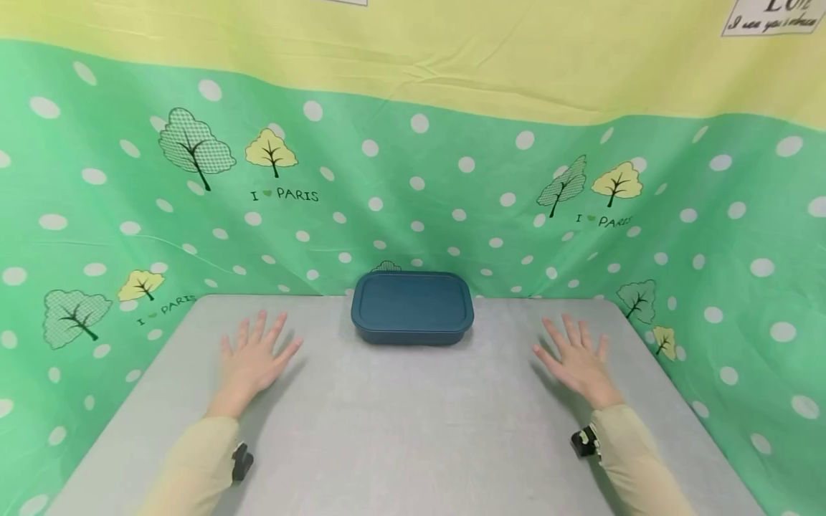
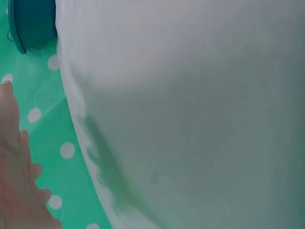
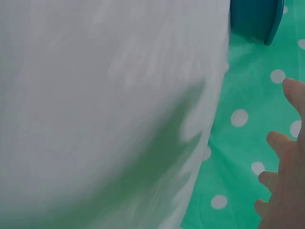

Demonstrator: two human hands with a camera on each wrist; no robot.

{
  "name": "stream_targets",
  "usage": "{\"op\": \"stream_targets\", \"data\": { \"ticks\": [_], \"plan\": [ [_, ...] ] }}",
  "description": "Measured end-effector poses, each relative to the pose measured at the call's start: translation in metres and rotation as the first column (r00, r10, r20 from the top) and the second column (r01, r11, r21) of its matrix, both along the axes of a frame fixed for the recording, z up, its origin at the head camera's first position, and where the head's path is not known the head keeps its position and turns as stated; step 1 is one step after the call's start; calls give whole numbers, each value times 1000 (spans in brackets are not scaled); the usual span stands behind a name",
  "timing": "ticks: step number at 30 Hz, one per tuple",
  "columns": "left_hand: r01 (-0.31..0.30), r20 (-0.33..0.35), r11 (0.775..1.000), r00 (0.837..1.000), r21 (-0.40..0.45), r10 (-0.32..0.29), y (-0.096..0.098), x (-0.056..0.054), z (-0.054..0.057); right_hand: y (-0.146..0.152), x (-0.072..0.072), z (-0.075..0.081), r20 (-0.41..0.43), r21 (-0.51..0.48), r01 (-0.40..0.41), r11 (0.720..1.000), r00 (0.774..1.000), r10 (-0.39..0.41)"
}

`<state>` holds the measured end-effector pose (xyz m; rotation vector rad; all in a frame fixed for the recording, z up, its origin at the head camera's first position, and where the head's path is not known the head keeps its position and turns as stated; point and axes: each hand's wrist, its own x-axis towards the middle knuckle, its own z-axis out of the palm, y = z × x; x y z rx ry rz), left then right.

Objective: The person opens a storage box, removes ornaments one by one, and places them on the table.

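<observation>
A dark blue lidded box (image 1: 413,304), rectangular with rounded corners, stands at the far edge of the table, midway between the hands. To its left and nearer the viewer, the left hand (image 1: 252,362) is spread palm down, holding nothing. The right hand (image 1: 577,362) is spread likewise on the other side, apart from the box. In the left wrist view part of the box (image 2: 33,21) shows at the top left, with the left hand (image 2: 16,176) at the edge. The right wrist view has the box (image 3: 255,19) at the top and the right hand (image 3: 288,176) at the right.
A light grey table (image 1: 413,423) spreads under both hands. Green dotted cloth (image 1: 413,193) with printed trees hangs behind it and along both sides. Dark wrist devices (image 1: 242,462) sit at the cream sleeves (image 1: 635,459).
</observation>
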<state>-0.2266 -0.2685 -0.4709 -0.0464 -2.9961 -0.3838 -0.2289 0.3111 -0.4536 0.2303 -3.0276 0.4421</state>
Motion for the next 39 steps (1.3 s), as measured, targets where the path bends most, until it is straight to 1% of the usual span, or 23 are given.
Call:
{"op": "stream_targets", "data": {
  "ticks": [4,8,12,16,19,22,24,26,28,29,32,34,35,36,37,39],
  "plan": [
    [9,-2,1000,1000,-9,-9,10,-10,-1,-14,-6,-3,2,-18,-9,1000,1000,9],
    [26,9,1000,1000,-16,-26,23,-17,-3,-29,-13,-9,-10,-40,-14,999,1000,14],
    [59,21,998,998,27,-60,39,-23,-4,-48,-20,-17,-23,-84,-32,996,999,30],
    [100,15,990,995,97,-102,57,-29,-8,-66,-26,-22,-41,-172,-51,984,998,45],
    [148,-8,975,989,169,-149,70,-35,-13,-78,-33,-23,-85,-238,-82,968,994,63],
    [206,-31,942,978,265,-205,82,-41,-15,-88,-41,-23,-126,-307,-129,943,988,94],
    [237,-50,915,971,326,-234,89,-45,-12,-94,-47,-23,-141,-345,-153,926,984,111],
    [256,-63,887,966,383,-251,93,-48,-7,-101,-51,-21,-135,-397,-168,902,983,124],
    [263,-67,867,964,423,-259,96,-52,-3,-106,-54,-20,-137,-435,-175,883,982,127],
    [262,-60,859,963,441,-263,97,-54,-1,-108,-56,-19,-133,-464,-173,869,983,125],
    [251,-21,830,960,497,-278,99,-61,1,-114,-60,-19,-114,-579,-164,799,986,119],
    [237,17,805,956,544,-292,99,-65,1,-117,-62,-18,-88,-656,-146,741,989,116],
    [231,34,789,952,570,-303,99,-66,1,-118,-63,-17,-69,-688,-132,713,991,117],
    [225,48,767,948,601,-315,99,-67,1,-120,-64,-16,-49,-714,-120,690,991,122],
    [219,61,743,942,633,-330,99,-68,0,-121,-65,-15,-25,-738,-105,666,991,128],
    [198,81,687,933,699,-351,97,-69,-1,-125,-67,-14,20,-782,-76,618,989,148]
  ]
}}
